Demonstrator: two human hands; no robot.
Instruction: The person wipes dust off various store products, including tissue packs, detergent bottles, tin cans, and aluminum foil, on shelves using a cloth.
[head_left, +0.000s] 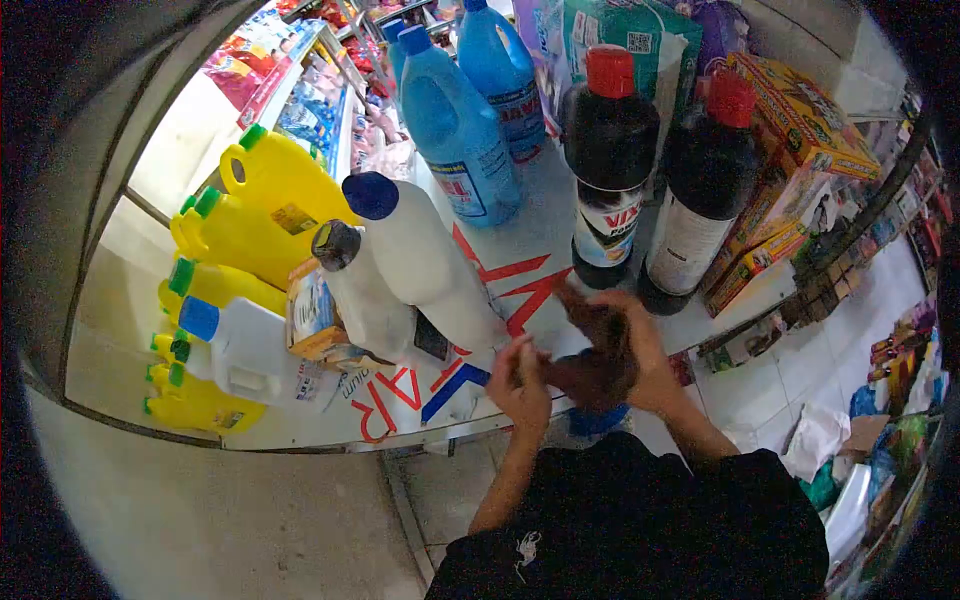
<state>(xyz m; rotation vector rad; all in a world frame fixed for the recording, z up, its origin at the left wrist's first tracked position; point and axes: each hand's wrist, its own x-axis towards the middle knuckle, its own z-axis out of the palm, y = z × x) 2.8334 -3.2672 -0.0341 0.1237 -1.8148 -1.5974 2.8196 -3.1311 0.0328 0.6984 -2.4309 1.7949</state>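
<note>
A dark brown cloth [598, 378], crumpled and partly blurred, is stretched between my two hands in front of the shelf. My left hand [522, 385] pinches its left end near the shelf's front edge. The right side of the cloth is gripped by my right hand [640, 355], whose fingertips are partly hidden behind it. Just beyond my hands stand a black bottle with a red cap [605, 170] and a second black bottle [703, 190]. Two white bottles, one with a dark blue cap [415, 245] and one with a black cap [365, 295], stand left of my left hand.
Blue bottles [460, 140] stand at the back of the white shelf [530, 285], which bears red and blue lettering. Several yellow jugs [285, 205] and a blue-capped white jug [245, 345] line the left. Yellow-orange boxes [800, 130] stand right. Packed goods lie lower right.
</note>
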